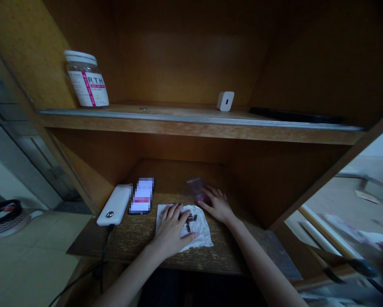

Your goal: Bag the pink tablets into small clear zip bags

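A crumpled white tissue lies on the worn wooden desktop, with several small dark pieces on it. My left hand rests palm down over the tissue's left part, fingers stretched out and thumb apart, beside the dark pieces. Farther back and to the right, a small clear plastic bag with a pinkish tint shows at the fingertips of my right hand. That hand's fingers are spread, thumb and forefinger apart at the bag's near end. The bag looks partly blurred, and its contents cannot be made out.
A phone and a white power bank with a black cable lie on the left. The shelf above holds a labelled jar, a white charger and a flat dark object. Cabinet walls enclose both sides.
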Action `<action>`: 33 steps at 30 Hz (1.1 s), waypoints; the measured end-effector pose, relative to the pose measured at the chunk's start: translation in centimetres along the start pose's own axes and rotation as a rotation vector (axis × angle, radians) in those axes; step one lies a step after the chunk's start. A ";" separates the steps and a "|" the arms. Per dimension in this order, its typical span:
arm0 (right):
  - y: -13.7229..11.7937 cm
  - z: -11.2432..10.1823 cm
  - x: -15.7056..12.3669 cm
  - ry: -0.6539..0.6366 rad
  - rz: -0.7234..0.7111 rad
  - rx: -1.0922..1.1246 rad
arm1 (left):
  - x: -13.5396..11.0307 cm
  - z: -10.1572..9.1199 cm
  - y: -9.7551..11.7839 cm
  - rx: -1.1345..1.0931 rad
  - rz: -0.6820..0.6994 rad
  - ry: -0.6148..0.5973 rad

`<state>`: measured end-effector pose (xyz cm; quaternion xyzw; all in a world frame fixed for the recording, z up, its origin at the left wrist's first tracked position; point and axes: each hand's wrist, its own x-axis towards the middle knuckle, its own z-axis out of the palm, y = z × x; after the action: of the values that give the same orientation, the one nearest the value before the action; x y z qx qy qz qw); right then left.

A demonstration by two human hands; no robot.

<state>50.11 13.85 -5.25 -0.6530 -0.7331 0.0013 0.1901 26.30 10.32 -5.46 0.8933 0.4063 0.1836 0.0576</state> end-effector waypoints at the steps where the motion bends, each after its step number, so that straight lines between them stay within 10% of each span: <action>1: 0.0 0.1 0.0 -0.009 -0.008 -0.007 | -0.1 0.0 0.0 -0.001 0.005 0.008; 33: -0.1 -0.5 -0.8 0.068 0.038 0.007 | -3.3 -0.9 -2.8 -0.011 -0.088 0.030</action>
<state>50.20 12.94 -4.94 -0.6659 -0.7135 -0.0146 0.2173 21.96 9.64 -6.23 0.8713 0.4452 0.1963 0.0642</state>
